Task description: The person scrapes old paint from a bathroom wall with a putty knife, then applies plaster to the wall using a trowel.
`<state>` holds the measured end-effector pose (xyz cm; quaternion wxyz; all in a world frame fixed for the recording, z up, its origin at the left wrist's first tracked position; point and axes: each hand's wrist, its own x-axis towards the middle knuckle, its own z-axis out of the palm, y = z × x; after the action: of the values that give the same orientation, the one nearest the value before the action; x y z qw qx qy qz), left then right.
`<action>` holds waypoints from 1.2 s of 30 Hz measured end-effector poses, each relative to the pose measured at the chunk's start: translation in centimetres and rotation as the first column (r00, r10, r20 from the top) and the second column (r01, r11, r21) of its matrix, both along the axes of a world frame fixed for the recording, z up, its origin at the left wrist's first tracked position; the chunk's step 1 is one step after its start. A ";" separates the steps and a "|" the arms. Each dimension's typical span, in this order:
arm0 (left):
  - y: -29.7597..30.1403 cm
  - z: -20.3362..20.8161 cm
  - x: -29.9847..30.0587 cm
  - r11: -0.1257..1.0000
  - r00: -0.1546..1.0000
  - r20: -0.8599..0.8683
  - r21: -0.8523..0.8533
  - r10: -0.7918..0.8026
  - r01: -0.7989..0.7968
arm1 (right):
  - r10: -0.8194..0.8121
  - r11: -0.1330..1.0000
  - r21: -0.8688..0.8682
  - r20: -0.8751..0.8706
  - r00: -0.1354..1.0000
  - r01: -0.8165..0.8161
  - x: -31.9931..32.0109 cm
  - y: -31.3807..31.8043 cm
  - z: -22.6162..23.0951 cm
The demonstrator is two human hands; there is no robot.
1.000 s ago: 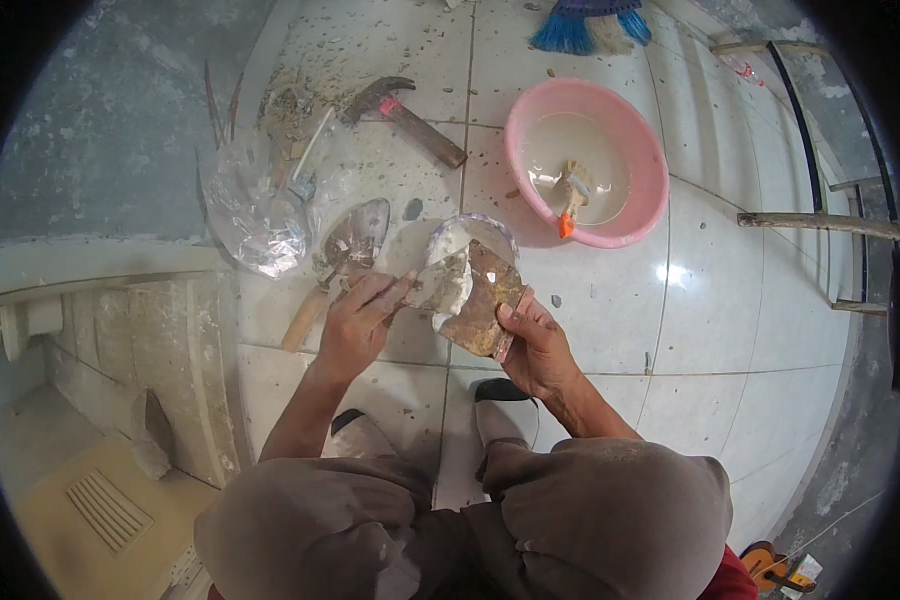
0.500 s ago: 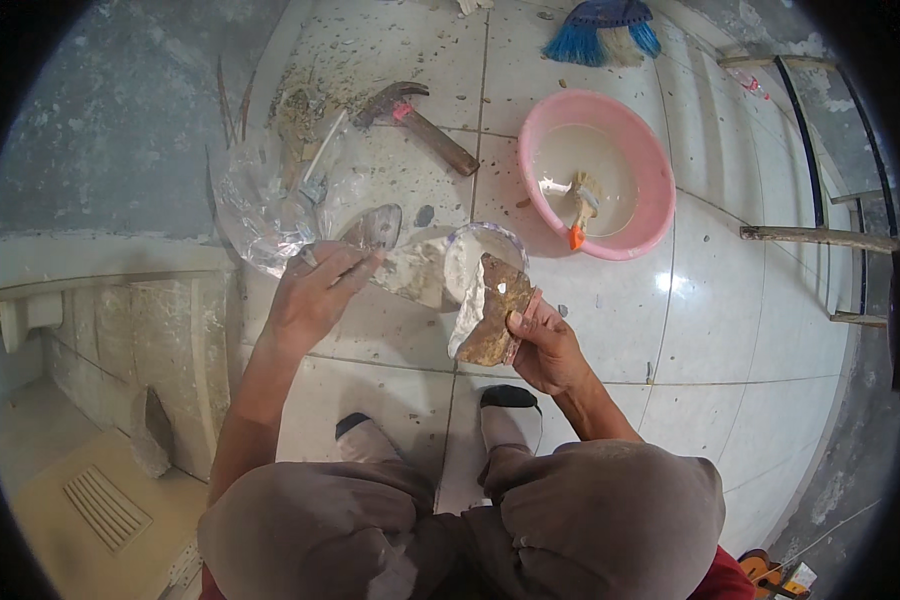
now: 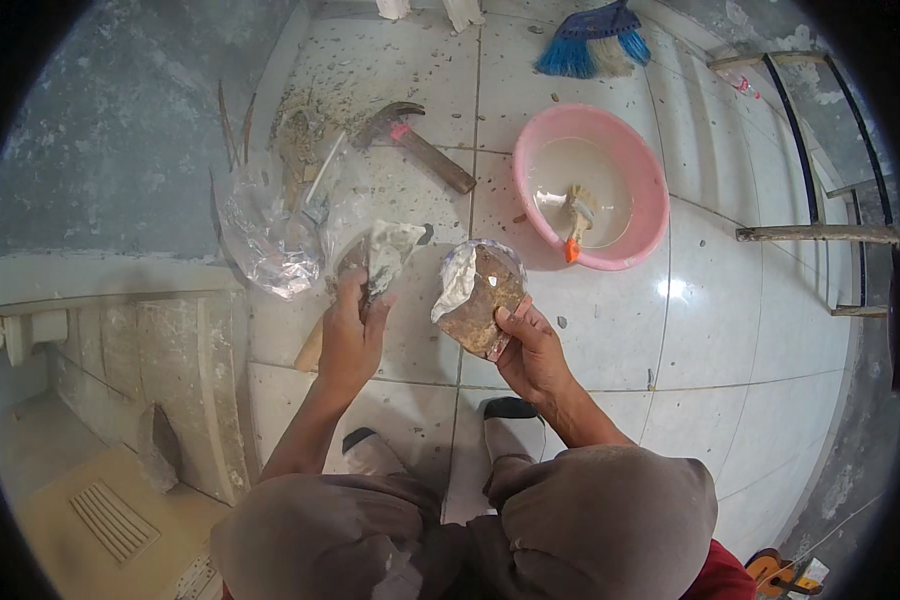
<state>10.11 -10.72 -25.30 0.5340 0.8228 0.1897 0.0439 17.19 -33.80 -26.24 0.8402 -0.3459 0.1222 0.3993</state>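
My left hand (image 3: 352,325) is closed around a putty knife (image 3: 394,250), its flat blade smeared whitish and pointing away from me; the fingers hide its handle. Beneath that hand lies a trowel with a wooden handle (image 3: 311,346), mostly covered. In my right hand (image 3: 535,355) is a flat rusty-brown plate (image 3: 490,300), pinched at a reddish strip along its near right edge. Thick white paste (image 3: 457,282) coats the plate's left edge. A round bowl with a blue-and-white rim (image 3: 515,258) sits below the plate, largely hidden by it.
Beyond my hands lie a claw hammer (image 3: 425,155) and a crumpled clear plastic bag (image 3: 275,240). A pink basin (image 3: 655,190) of cloudy water holds a brush (image 3: 578,215). A blue broom head (image 3: 595,45) and a ladder-like frame (image 3: 810,233) stand farther off. Grit litters the tiles.
My left hand has moved right and nearer, and the putty knife's blade has swung from pointing at the bowl to pointing away from me. The brown plate has shifted slightly left.
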 end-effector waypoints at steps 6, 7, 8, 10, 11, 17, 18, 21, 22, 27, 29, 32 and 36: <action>0.2 -1.3 -0.5 0.961 0.943 0.242 0.209 -0.229 0.180 | 0.029 0.999 0.025 -0.028 0.999 -0.028 0.1 0.6 0.2; 0.1 -1.3 -0.2 0.923 0.870 0.385 0.343 -0.308 0.175 | 0.035 0.999 0.027 -0.028 0.999 -0.034 0.2 0.9 0.5; 0.1 -1.2 0.1 0.920 0.839 0.436 0.352 -0.324 0.172 | 0.041 0.999 0.030 -0.029 0.999 -0.041 0.3 1.1 0.7; 0.3 -1.8 0.2 0.896 0.825 0.434 0.407 -0.361 0.178 | 0.061 0.998 0.037 -0.046 0.997 -0.059 0.5 1.2 0.4; 0.5 -2.1 0.3 0.867 0.811 0.428 0.464 -0.398 0.181 | 0.082 0.996 0.047 -0.064 0.995 -0.079 0.6 1.2 0.4; 4.2 -1.0 0.9 0.723 0.799 0.351 0.676 -0.489 0.145 | 0.122 0.991 0.059 -0.055 0.991 -0.118 1.4 2.6 1.3; 4.8 -0.4 1.3 0.725 0.801 0.353 0.674 -0.484 0.141 | 0.126 0.991 0.056 -0.055 0.991 -0.123 1.8 2.8 1.3; 7.2 1.4 2.6 0.679 0.796 0.303 0.713 -0.524 0.175 | 0.177 0.981 0.081 0.017 0.984 -0.178 3.4 3.5 1.5; 8.6 2.1 2.9 0.641 0.828 0.245 0.749 -0.505 0.169 | 0.184 0.978 0.091 0.046 0.982 -0.188 4.1 3.9 1.8; 16.3 9.5 0.5 0.488 0.920 0.108 0.868 -0.376 0.098 | 0.241 0.952 0.163 0.129 0.962 -0.260 8.8 8.9 7.1; 16.2 15.1 -1.2 0.505 0.937 0.170 0.863 -0.304 0.008 | 0.212 0.972 0.054 0.225 0.951 -0.229 11.2 10.3 8.7; 14.9 25.8 -3.6 0.367 0.948 0.283 0.905 -0.144 -0.214 | 0.202 0.976 0.017 0.290 0.935 -0.216 13.8 11.7 14.2; 17.4 40.2 -9.6 -0.344 0.824 0.562 0.762 -0.067 -0.548 | 0.110 0.980 0.108 0.412 0.904 -0.168 14.8 16.2 22.1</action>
<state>0.49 6.70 14.89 -0.3342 0.8133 0.1471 0.4530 32.02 -17.62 -4.10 0.8389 -0.3685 -0.1076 0.3858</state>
